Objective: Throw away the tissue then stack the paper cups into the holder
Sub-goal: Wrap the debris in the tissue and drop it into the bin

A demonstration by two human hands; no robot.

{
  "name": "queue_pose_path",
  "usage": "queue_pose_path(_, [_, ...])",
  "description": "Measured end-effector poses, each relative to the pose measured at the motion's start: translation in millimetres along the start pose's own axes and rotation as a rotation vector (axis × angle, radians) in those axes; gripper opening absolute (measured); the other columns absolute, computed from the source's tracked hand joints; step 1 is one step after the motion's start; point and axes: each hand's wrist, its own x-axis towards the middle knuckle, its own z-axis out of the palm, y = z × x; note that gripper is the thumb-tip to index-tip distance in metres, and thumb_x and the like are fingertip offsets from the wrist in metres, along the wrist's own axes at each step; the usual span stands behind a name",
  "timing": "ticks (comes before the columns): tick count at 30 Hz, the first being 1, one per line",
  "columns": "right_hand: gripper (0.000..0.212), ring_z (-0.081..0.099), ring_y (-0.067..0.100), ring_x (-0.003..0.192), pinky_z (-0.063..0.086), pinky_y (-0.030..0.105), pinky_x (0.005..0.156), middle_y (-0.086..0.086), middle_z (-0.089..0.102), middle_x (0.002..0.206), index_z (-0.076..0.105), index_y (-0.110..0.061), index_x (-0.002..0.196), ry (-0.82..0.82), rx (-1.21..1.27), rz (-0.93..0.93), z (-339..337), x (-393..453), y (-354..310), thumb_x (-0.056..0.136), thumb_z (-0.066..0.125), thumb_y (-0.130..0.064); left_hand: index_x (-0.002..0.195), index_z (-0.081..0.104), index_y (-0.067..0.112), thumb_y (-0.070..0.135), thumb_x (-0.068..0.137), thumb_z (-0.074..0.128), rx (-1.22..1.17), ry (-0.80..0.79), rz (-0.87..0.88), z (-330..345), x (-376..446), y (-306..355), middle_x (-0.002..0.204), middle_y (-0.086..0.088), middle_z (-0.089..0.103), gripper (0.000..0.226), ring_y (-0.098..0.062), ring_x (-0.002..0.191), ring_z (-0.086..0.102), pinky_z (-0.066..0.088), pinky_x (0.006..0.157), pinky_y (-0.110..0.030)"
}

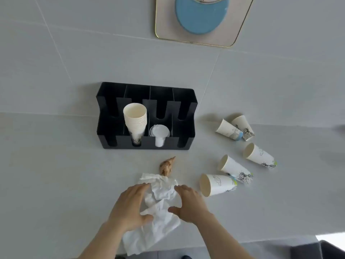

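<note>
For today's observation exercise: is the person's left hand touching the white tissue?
Touching. In the head view the left hand lies on the crumpled white tissue, its fingers and thumb overlapping the paper with no gap showing.

Both bare forearms come in from the near edge and point toward the far side. The left hand point(130, 206) is palm down, its fingers point(139, 188) spread and slightly bent, the thumb stretched to the right. The right hand point(190, 202) is just beside it, also palm down, fingers curved, the thumb pointing left toward the other thumb. Both hands are unclenched, with a gap between them.
</note>
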Motion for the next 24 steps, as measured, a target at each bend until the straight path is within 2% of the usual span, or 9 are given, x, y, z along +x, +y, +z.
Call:
queue_pose_path(2, [0.091, 0.035, 0.023, 0.148, 0.037, 0.038, 0.115, -0.002, 0.035, 0.163, 0.029, -0.021, 0.157, -0.012, 0.015, -0.030, 15, 4, -8, 0.085, 0.073, -0.056, 0.151, 0.027, 0.037, 0.063, 0.062, 0.078, 0.002, -0.007, 0.021, 11, -6, -1, 0.153, 0.018, 0.032, 0.106, -0.011, 0.138, 0.036, 0.032, 0.112, -0.029])
queue_pose_path(5, [0.102, 0.008, 0.018, 0.158, 0.021, 0.036, 0.126, -0.004, 0.011, 0.172, 0.016, -0.021, 0.162, -0.037, -0.014, -0.073, 37, 6, -14, 0.085, 0.074, -0.054, 0.141, 0.031, 0.042, 0.062, 0.052, 0.081, 0.048, -0.026, 0.000, 32, -21, -7, 0.138, 0.016, 0.034, 0.104, -0.012, 0.122, 0.043, 0.038, 0.102, -0.027])
queue_pose_path(8, [0.108, 0.001, 0.019, 0.159, 0.010, 0.035, 0.128, -0.002, 0.005, 0.173, 0.010, -0.020, 0.162, -0.061, -0.083, -0.116, 49, 11, -17, 0.084, 0.075, -0.054, 0.132, 0.038, 0.038, 0.057, 0.049, 0.086, 0.084, -0.017, -0.020, 44, -33, -10, 0.127, 0.013, 0.040, 0.098, -0.011, 0.109, 0.050, 0.042, 0.091, -0.024])
queue_pose_path(10, [0.106, 0.008, 0.020, 0.158, 0.013, 0.034, 0.126, -0.002, 0.015, 0.171, 0.014, -0.019, 0.161, -0.073, -0.100, -0.126, 54, 12, -21, 0.083, 0.077, -0.052, 0.131, 0.039, 0.037, 0.053, 0.054, 0.088, 0.074, -0.026, -0.068, 48, -37, -8, 0.120, 0.013, 0.043, 0.092, -0.010, 0.098, 0.055, 0.044, 0.083, -0.022])
queue_pose_path(12, [0.095, 0.024, 0.022, 0.154, 0.026, 0.034, 0.122, -0.001, 0.032, 0.163, 0.023, -0.019, 0.158, -0.051, -0.103, -0.122, 58, 11, -26, 0.085, 0.078, -0.044, 0.134, 0.032, 0.037, 0.049, 0.063, 0.087, 0.036, -0.036, -0.116, 49, -37, -6, 0.119, 0.013, 0.045, 0.091, -0.010, 0.091, 0.061, 0.047, 0.074, -0.020])
queue_pose_path(15, [0.069, 0.048, 0.022, 0.134, 0.045, 0.034, 0.106, -0.003, 0.052, 0.145, 0.039, -0.021, 0.152, 0.028, -0.103, -0.076, 61, 11, -34, 0.092, 0.070, -0.032, 0.143, 0.023, 0.035, 0.040, 0.074, 0.083, -0.023, 0.002, -0.170, 47, -33, -5, 0.120, 0.011, 0.049, 0.091, -0.010, 0.089, 0.067, 0.048, 0.066, -0.019])
queue_pose_path(19, [0.037, 0.056, 0.020, 0.120, 0.048, 0.031, 0.092, -0.005, 0.068, 0.126, 0.064, -0.027, 0.131, 0.070, 0.015, 0.001, 59, 12, -42, 0.094, 0.062, -0.020, 0.152, 0.018, 0.035, 0.029, 0.082, 0.081, -0.103, 0.084, -0.177, 46, -22, -7, 0.121, 0.008, 0.049, 0.094, -0.012, 0.095, 0.065, 0.056, 0.073, -0.026])
queue_pose_path(22, [0.031, 0.063, 0.023, 0.106, 0.049, 0.029, 0.083, -0.003, 0.072, 0.114, 0.072, -0.025, 0.116, 0.031, 0.085, 0.026, 56, 12, -44, 0.091, 0.058, -0.013, 0.155, 0.016, 0.039, 0.030, 0.078, 0.085, -0.154, 0.056, -0.079, 49, -10, -9, 0.126, 0.010, 0.045, 0.104, -0.011, 0.112, 0.054, 0.053, 0.084, -0.026])
queue_pose_path(24, [0.030, 0.065, 0.023, 0.101, 0.047, 0.027, 0.080, -0.003, 0.073, 0.111, 0.074, -0.025, 0.112, -0.006, 0.140, 0.021, 54, 13, -44, 0.090, 0.058, -0.012, 0.156, 0.019, 0.041, 0.034, 0.077, 0.085, -0.144, 0.006, -0.016, 49, -1, -11, 0.135, 0.013, 0.041, 0.103, -0.009, 0.120, 0.048, 0.051, 0.091, -0.026])
